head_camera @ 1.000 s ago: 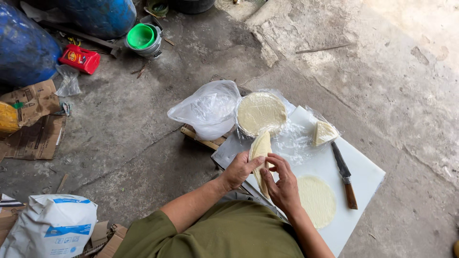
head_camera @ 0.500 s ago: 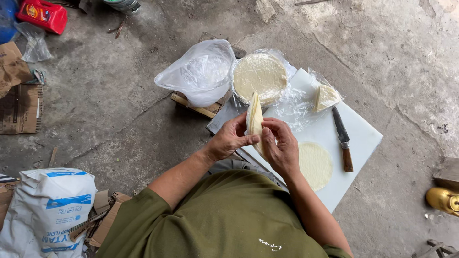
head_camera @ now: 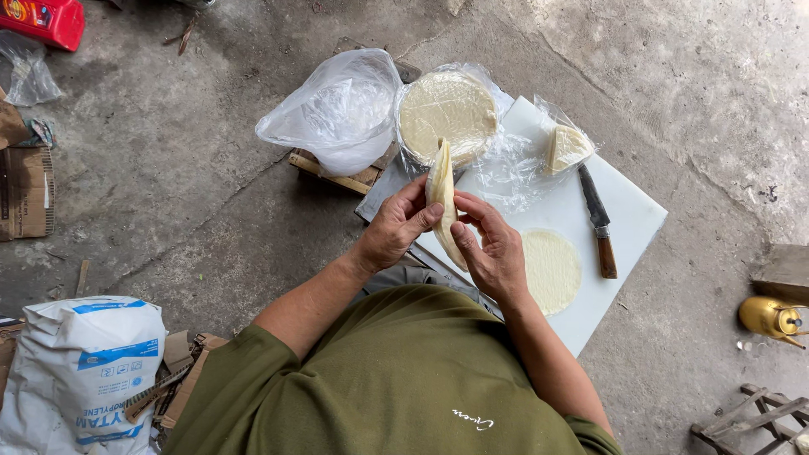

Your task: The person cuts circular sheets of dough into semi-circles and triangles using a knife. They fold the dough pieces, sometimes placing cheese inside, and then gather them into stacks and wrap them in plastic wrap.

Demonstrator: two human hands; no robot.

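While both hands pinched it, a folded wrapper (head_camera: 442, 198) stood upright above the white board (head_camera: 632, 221).
Left hand (head_camera: 393, 232) and right hand (head_camera: 493, 253) gripped its edges, apparently peeling layers; a knife (head_camera: 597, 222) and a round sheet (head_camera: 551, 270) lay just beside them.

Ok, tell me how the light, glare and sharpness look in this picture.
Head view: soft, even daylight, only faint shadows under the hands; mild glare on the plastic bag and the wrap around the round stack; the folded sheet between left hand and right hand is sharp; no motion blur, slight wide-angle stretch at the edges.
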